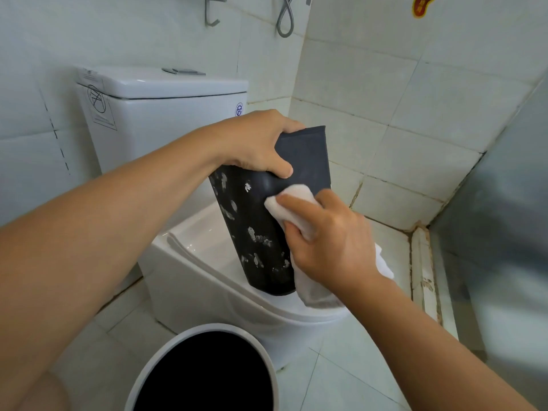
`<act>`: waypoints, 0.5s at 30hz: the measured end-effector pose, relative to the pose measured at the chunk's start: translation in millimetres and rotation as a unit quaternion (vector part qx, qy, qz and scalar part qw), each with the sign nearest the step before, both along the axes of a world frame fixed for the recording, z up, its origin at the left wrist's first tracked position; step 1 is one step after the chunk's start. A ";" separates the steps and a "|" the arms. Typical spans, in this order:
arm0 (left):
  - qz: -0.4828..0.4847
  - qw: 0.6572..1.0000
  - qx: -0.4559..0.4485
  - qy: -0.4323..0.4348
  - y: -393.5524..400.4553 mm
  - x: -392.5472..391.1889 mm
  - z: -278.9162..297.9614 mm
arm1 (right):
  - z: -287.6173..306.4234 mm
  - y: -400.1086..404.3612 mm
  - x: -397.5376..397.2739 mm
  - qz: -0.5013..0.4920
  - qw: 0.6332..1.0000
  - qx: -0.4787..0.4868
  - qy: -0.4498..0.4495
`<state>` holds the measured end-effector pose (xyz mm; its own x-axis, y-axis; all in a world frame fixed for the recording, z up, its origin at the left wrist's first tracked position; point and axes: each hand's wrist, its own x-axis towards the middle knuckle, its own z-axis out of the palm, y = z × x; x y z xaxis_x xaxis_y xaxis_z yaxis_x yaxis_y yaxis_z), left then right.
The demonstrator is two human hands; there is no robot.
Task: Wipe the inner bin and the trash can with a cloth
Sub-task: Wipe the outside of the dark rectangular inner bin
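Note:
The dark grey inner bin [261,232] stands tilted on the closed toilet lid, its side speckled with whitish marks. My left hand [255,143] grips its upper end from above. My right hand [329,238] holds a white cloth [296,203] pressed against the bin's right side, with the cloth's loose end hanging down below my wrist. The white trash can [178,342] stands open on the floor in front of the toilet, its inside dark.
The white toilet [207,280] with its cistern [154,114] fills the middle. Tiled walls close in behind and to the right. A frosted glass panel [504,232] stands at the right edge. A shower hose [286,19] hangs on the back wall.

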<state>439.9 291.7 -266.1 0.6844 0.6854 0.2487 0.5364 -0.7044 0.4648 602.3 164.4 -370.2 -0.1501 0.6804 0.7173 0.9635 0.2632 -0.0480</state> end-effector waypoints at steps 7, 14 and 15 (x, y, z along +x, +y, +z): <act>-0.007 1.000 -0.013 -0.008 0.2 -3.2 -1.5 | -12.5 -16.6 10.3 0.041 0.997 -0.046 -0.049; 0.009 1.000 -0.002 0.000 0.4 -3.1 -2.1 | -8.2 -6.8 2.6 0.019 1.000 -0.002 0.016; 0.013 1.000 0.002 0.002 0.6 -3.6 -1.9 | -2.9 -1.2 -1.6 0.014 1.000 0.013 0.025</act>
